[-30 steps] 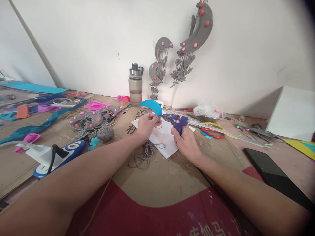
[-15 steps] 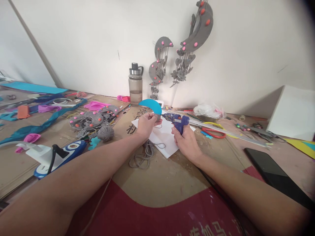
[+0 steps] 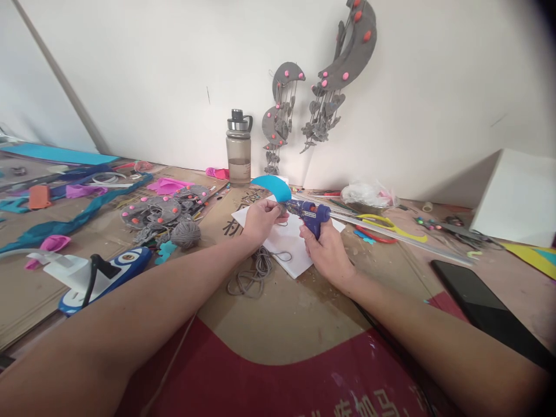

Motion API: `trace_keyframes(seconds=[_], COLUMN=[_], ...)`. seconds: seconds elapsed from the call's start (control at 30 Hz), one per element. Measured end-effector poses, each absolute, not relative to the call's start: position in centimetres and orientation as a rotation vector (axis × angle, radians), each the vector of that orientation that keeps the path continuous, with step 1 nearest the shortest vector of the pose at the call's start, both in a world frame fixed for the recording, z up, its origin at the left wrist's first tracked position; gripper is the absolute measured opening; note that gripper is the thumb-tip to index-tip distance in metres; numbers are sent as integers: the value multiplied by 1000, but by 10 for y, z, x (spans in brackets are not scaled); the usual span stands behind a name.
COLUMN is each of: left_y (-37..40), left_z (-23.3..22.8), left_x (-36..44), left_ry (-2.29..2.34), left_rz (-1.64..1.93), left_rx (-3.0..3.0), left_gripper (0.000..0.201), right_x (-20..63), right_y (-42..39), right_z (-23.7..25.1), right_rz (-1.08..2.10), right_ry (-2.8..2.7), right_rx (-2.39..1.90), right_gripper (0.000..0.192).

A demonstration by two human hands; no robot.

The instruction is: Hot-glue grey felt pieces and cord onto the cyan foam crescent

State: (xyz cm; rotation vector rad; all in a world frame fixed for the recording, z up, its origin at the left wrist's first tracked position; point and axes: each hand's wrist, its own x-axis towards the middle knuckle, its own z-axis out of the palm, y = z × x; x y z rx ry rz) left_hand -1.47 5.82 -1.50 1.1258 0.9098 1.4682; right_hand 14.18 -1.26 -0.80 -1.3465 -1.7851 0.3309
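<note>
where cardboard tabletop meets white wall

We have the left hand pinching a blue crescent cutout by its lower edge, cutout upright above a white sheet on the bench. Right hand is wrapped around a blue glue gun, nozzle pointing left, tip touching or just beside the crescent's right end; we cannot tell which. Grey cord is coiled just near of the left hand. Grey yarn ball left of it. Water bottle far, at the wall. Scissors right of the gun, black phone near right.
</note>
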Motion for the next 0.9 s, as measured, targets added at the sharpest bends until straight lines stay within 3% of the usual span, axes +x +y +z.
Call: trace_keyframes(seconds=[0.53,0.9], left_y=[57,57], left_z=[-12,-8], left_x=[-16,-18], left_ry=[850,809], left_rz=[1544,1593], left_rx=[1098,1091], left_gripper=[8,16], right_x=[143,143], right_y=[-12,-12], right_z=[-6,-3], right_rz=[298,386], right_ry=[-1759,-1683], right_rx=[-1362,-1395], right_gripper=[36,32])
